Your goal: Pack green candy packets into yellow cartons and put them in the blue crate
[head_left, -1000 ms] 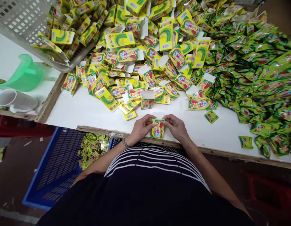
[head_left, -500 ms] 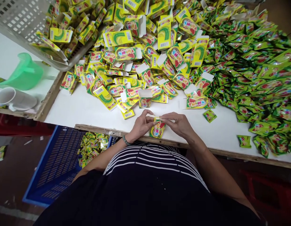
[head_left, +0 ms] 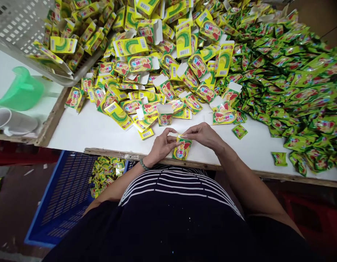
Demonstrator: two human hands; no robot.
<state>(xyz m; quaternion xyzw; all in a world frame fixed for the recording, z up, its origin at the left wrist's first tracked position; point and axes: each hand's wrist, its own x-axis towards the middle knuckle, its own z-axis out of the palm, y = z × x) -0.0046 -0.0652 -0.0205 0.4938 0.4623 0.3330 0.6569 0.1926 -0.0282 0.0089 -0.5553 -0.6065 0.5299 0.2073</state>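
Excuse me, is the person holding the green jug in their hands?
No, the left hand and right hand hold a small yellow box; the green jug sits away to the left.

I'm at a long white-topped bench (head_left: pixel 83 134) with a wooden edge (head_left: pixel 168 163), above a dark brown floor (head_left: pixel 15 207). A blue plastic crate (head_left: pixel 41 214) stands on the floor to my left, and dim red plastic furniture (head_left: pixel 307 222) stands to my right.
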